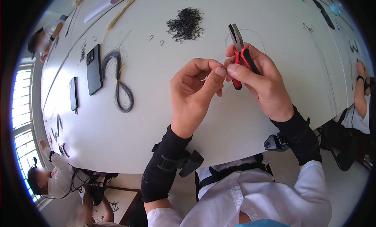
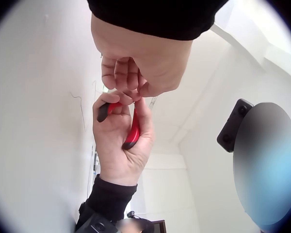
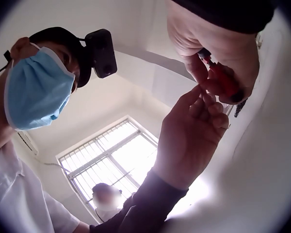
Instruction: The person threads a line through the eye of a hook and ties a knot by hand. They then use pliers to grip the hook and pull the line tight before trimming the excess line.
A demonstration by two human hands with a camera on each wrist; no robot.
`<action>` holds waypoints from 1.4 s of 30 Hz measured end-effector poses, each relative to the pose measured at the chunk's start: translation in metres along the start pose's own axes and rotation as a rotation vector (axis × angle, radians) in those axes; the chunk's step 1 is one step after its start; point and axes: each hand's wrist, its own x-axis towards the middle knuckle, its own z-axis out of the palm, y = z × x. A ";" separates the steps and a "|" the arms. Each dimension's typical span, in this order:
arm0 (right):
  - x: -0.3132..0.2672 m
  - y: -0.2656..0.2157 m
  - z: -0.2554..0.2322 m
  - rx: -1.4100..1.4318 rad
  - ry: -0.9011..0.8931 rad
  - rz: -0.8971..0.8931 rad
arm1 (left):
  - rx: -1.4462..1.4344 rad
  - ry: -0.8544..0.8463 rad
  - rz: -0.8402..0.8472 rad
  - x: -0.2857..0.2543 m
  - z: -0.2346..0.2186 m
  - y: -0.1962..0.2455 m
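we see a fine line [image 1: 247, 29] at the meeting fingertips, with its loop beyond the right hand [image 1: 263, 76]. the left hand [image 1: 195, 88] seems to pinch it; the right grasps pliers [image 1: 239, 47]. if these pliers tilt, we fear they could snag the loop and pull it loose.

On the left side of the head view, a large dark phone [image 1: 94, 70] lies near a smaller phone [image 1: 73, 94]; a barred window [image 1: 22, 96] is further left, a person in white [image 1: 60, 173] at lower left
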 end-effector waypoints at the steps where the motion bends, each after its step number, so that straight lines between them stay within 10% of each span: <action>1: 0.000 -0.001 0.002 -0.008 0.009 -0.011 | -0.024 -0.004 -0.021 0.000 0.000 0.000; 42: 0.000 0.001 0.001 0.129 -0.080 0.036 | -0.240 -0.087 -0.105 0.002 -0.006 -0.003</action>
